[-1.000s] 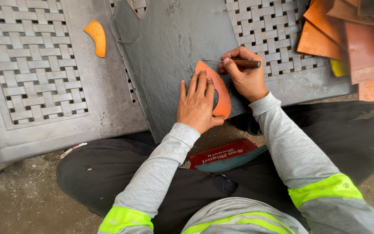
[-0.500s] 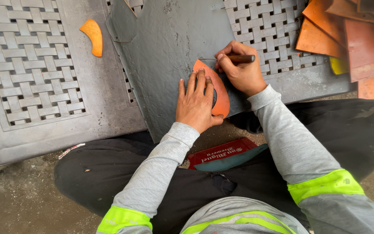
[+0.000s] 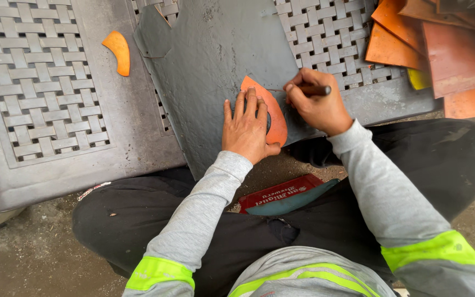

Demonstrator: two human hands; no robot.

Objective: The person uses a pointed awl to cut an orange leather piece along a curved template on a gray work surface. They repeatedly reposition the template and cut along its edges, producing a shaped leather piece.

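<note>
1. Grey plastic panel (image 3: 39, 99) with a woven lattice pattern fills the upper left. A second panel of the same kind (image 3: 331, 33) lies at upper centre and right, partly covered.
2. Dark grey sheet (image 3: 215, 60), flat and scuffed, lies over the gap between the two panels. Its near edge reaches toward the person's lap.
3. Stack of orange and rust-coloured sheets (image 3: 446, 55) sits at the upper right, overlapping the second panel. A yellow piece (image 3: 420, 78) shows under the stack.
4. Red crate (image 3: 279, 192) is partly visible between the person's legs, below the dark sheet, with a teal piece lying against it.
5. Left hand (image 3: 247, 129) lies flat, palm down, fingers spread slightly apart, pressing an orange curved template (image 3: 275, 113) onto the dark sheet near its lower right edge. It grips nothing.
6. Right hand (image 3: 317, 107) is just beside the template on its right, fingers closed around a dark pen (image 3: 314, 90). The pen lies roughly level. Its tip points left, at the template's upper edge.
7. Template: on the dark sheet, partly under the left fingers, curved outer edge toward the right hand.
8. Small orange crescent piece (image 3: 119, 51) lies alone on the left panel's plain border, well apart from both hands.
</note>
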